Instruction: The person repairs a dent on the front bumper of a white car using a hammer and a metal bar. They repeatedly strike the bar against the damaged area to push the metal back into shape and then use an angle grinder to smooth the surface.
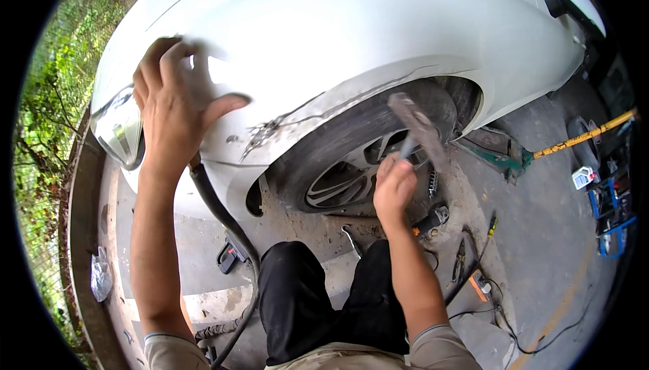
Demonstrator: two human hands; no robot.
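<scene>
My right hand (395,191) is closed round the handle of a hammer (420,130), whose worn, rusty head is blurred in front of the tyre (433,103). My left hand (165,96) is raised before the white fender (284,39), fingers bent and thumb spread away from them. A grey blur lies between that thumb and the fingers, too smeared to name. Below the left wrist a thick black cable (220,208) comes into sight; its upper end is hidden. Scraped, creased damage (267,130) marks the fender between my left hand and the wheel arch.
A headlight (120,127) is left of my arm. On the floor lie a wrench (351,240), an angle grinder (433,220), pliers (460,260) and an orange-and-white power strip (480,285). A green floor jack (510,160) with a yellow handle stands at right.
</scene>
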